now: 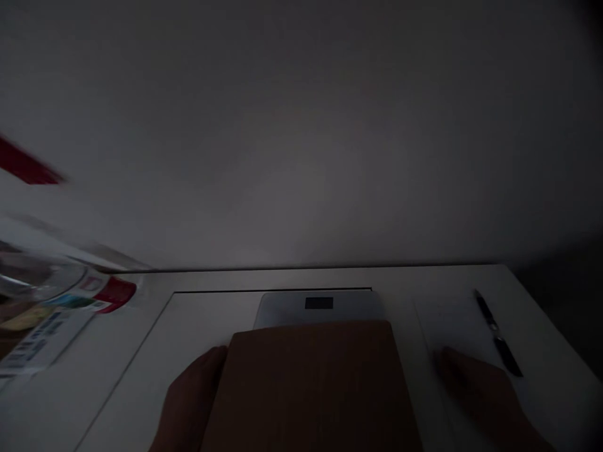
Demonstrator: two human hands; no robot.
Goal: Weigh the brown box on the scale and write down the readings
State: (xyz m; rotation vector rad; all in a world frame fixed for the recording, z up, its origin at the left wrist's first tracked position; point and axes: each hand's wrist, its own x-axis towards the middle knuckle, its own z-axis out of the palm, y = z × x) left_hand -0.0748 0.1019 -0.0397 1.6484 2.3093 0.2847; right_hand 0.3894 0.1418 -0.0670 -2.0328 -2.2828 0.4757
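A brown cardboard box (313,389) fills the lower middle of the head view, its lower part cut off by the frame edge. Behind it shows the far part of a flat grey scale (282,309) with a small dark display; the box hides the rest. My left hand (195,395) is closed against the box's left side, its fingertips hidden. To the right, apart from the box, my right hand (475,383) hovers or lies over a white sheet of paper (447,320). Its fingers look bent, but blur and darkness hide how far they close. Beyond it lies a dark pen (498,336).
A clear plastic bottle (70,285) with a red end and a colourful label is at the left, above a printed sheet (40,336). The white tabletop (141,389) meets a pale wall (301,138). A red strip (28,163) shows at the upper left. The light is dim.
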